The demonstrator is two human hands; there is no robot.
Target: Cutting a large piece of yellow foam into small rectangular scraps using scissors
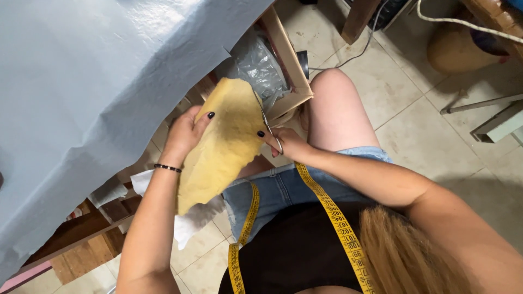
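1. The right hand [289,142] has its grip closed through the handles of a pair of scissors [268,126], the blades running up along the right edge of a piece of yellow foam-like sheet [223,144].
2. The left hand [184,133] pinches the same sheet at its left edge, thumb on the front, holding it in the air above the lap.
3. The sheet hangs unsupported below both hands, so it could twist or sag as the blades close, and the cut edge may wander.
4. The right thumb lies close to the blades; a slip could nick it.
5. A yellow tape measure [327,209] drapes round the neck just under the right forearm and could snag.
6. Trimmings would fall to the tiled floor [436,141] beside the desk, which is covered in pale blue sheeting [81,81].
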